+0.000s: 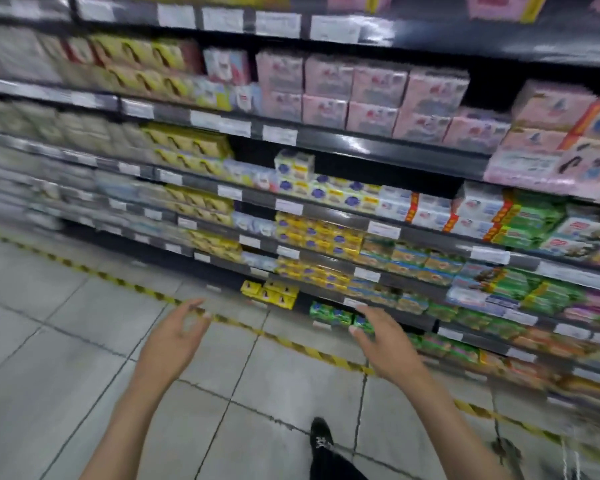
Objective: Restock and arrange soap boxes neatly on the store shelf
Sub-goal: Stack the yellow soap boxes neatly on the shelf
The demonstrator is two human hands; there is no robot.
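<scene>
Both hands (184, 327) (378, 336) empty, fingers spread | raised before shelf (326, 213)

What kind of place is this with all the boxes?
Most likely a supermarket aisle: long shelves stacked with rows of soap boxes, white price tags along the shelf edges, and a tiled floor with striped tape.

dark store shelves (361, 147) stacked with soap boxes (329, 233)
</scene>
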